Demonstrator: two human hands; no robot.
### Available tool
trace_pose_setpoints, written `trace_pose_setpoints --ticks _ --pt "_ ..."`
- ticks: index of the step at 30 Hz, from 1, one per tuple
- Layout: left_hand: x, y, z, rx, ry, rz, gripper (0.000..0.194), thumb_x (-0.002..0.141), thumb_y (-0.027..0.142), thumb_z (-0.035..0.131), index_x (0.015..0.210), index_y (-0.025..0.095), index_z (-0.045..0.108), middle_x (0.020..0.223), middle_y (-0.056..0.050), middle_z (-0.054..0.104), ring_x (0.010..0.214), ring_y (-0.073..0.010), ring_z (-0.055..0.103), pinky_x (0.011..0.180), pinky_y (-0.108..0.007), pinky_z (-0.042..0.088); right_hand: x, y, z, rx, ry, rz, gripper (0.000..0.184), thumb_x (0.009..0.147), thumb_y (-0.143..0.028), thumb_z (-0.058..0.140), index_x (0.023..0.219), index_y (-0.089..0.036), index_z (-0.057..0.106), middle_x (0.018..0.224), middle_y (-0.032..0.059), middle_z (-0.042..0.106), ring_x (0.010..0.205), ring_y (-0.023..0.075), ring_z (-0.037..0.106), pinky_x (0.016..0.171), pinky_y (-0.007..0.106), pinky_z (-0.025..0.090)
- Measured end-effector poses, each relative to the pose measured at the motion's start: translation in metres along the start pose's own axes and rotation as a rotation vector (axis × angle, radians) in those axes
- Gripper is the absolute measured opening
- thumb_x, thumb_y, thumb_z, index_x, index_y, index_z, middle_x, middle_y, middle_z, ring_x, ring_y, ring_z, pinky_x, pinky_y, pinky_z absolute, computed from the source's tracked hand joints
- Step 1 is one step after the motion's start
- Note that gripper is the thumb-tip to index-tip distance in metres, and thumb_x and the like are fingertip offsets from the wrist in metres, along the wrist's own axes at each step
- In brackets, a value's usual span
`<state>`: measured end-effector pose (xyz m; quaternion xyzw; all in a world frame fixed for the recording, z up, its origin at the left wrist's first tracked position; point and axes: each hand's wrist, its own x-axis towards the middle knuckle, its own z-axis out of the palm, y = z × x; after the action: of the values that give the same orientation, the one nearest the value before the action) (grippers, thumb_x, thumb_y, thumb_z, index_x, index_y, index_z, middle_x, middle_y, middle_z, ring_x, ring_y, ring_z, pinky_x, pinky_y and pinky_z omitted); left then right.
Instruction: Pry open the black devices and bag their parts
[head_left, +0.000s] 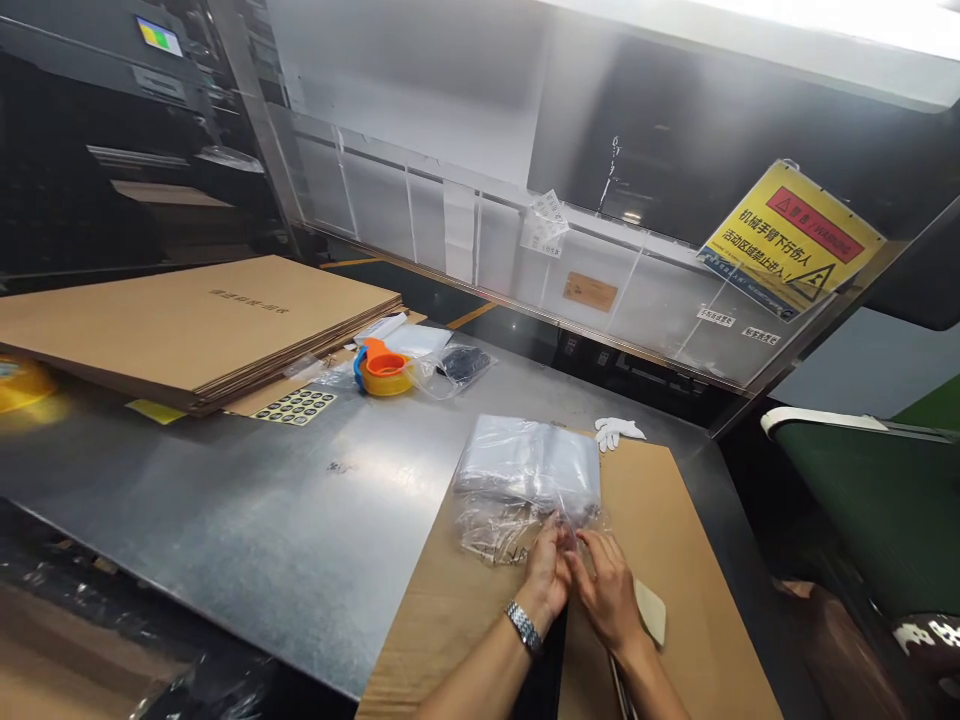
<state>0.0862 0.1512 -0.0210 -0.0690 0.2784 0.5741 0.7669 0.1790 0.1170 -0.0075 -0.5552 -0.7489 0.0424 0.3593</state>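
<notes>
My left hand, with a metal watch on the wrist, is closed at the near edge of a clear plastic bag. Close beside it, my right hand pinches the same crinkled film; its fingertips nearly meet those of the left. The bag looks like one of a stack and lies on a brown cardboard sheet. A pale, rounded flat object shows just right of my right hand. Below my hands runs a dark strip, partly covered by my forearms.
A white glove lies behind the cardboard. On the metal table are an orange-and-blue tape dispenser, a sheet of round stickers and stacked cardboard. A clear panel with a yellow warning sign stands beyond; green conveyor at right.
</notes>
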Motion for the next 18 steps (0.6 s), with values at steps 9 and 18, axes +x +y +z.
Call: trace_pose_setpoints --ticks 9,18 --pt "-0.008 0.018 0.003 -0.027 -0.125 -0.086 0.022 0.087 0.029 0.05 0.101 0.013 0.056 0.09 -0.004 0.061 0.072 -0.0129 0.059 0.062 -0.029 0.051 0.001 0.008 -0.005 0.038 0.095 0.107 0.025 0.091 -0.03 0.041 0.082 -0.017 0.06 0.074 0.0052 0.063 0.067 0.0164 0.06 0.059 0.026 0.047" --pt "0.033 0.025 0.037 0.069 -0.101 -0.078 0.03 0.086 0.033 0.052 0.111 0.015 0.053 0.107 -0.007 0.058 0.088 -0.0183 0.059 0.073 -0.037 0.052 -0.019 -0.006 -0.028 0.162 0.043 0.12 0.023 0.09 -0.031 0.043 0.088 -0.019 0.062 0.085 0.0069 0.067 0.08 0.017 0.063 0.067 0.024 0.05"
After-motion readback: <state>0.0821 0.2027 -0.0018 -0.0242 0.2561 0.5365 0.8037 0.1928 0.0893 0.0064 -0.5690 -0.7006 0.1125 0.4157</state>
